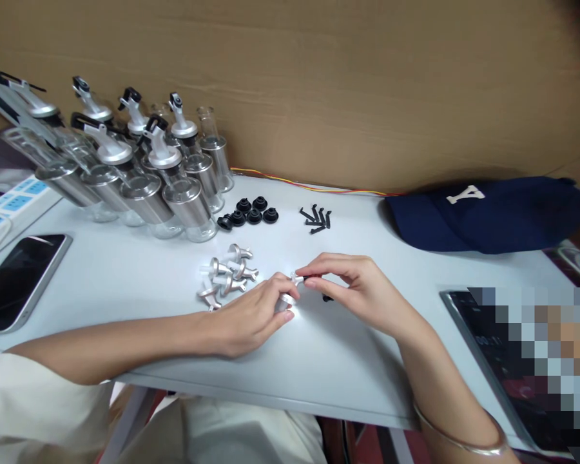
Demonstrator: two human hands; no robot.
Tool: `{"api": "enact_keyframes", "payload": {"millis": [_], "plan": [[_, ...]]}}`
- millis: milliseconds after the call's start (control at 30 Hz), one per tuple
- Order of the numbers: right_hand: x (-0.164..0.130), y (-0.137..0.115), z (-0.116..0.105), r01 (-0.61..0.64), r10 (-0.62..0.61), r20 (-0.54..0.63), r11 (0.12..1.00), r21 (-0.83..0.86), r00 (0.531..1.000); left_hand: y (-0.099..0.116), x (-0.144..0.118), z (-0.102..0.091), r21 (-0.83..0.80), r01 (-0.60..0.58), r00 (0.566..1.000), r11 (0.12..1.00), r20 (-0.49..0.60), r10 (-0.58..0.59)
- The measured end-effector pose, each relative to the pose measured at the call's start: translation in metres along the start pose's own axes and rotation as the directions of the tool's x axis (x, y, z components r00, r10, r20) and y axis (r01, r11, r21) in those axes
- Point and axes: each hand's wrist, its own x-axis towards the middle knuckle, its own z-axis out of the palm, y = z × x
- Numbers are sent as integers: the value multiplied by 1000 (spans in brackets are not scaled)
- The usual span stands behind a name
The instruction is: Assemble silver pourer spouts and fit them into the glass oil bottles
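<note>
1. Spout cap (286, 300), silver and shiny, sits at the centre of the frame, pinched in my left hand (254, 316) just above the white table (125, 270).
2. My right hand (355, 287) closes its fingertips on a small black lever (314, 279) and brings it against the top of the cap; both hands are grasping, neither is loose.
3. To do this well, I judge I should keep the cap steady with the left fingers and line the lever up squarely with the spout before pressing, since the part is small and could slip.
4. Just left of my hands lies a heap of loose silver spout caps (227, 274).
5. Further up the frame sit a cluster of black rubber stoppers (251, 211) and, to their right, a few spare black levers (316, 219).
6. At upper left stand the glass bottles with steel bands (145, 174), most already capped.
7. A phone (19, 277) lies at far left, a navy cap (483, 212) at upper right, and a tablet (468, 322) at lower right, partly blurred.
</note>
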Motion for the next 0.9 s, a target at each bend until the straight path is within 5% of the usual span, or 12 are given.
{"api": "enact_keyframes", "payload": {"millis": [100, 233, 467, 900], "plan": [[0, 1, -1, -102, 85, 86, 969, 226, 993, -1, -2, 0, 3, -40, 999, 999, -25, 40], [2, 5, 2, -295, 188, 246, 794, 531, 951, -2, -1, 1, -12, -123, 991, 992, -55, 122], [2, 7, 4, -457, 177, 437, 548, 701, 882, -7, -2, 4, 62, -214, 972, 975, -84, 219], [2, 4, 5, -454, 171, 436, 537, 711, 884, -3, -3, 2, 110, -141, 988, 984, -38, 146]]}}
